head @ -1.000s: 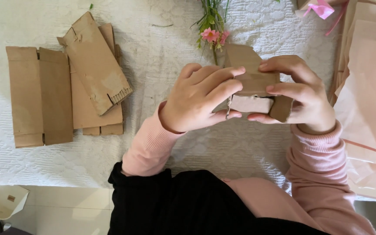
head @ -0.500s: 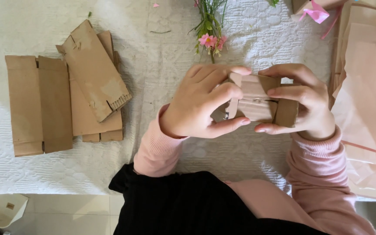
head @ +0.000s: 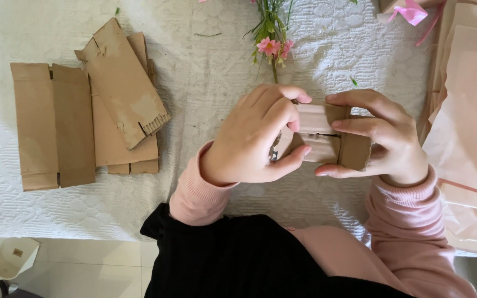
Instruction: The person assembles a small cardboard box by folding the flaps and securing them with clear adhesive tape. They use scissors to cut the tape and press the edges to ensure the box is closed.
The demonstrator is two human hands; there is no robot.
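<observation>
Cardboard box [head: 327, 140] | gripped by left hand [head: 255, 140] and right hand [head: 385, 140] | left end hidden

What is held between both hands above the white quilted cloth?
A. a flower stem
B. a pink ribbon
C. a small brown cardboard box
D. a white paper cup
C: the left hand and right hand both grip the small brown cardboard box from either side.

Brown box [head: 327, 138] held; flat cartons [head: 84, 116] left (stacked).
</observation>
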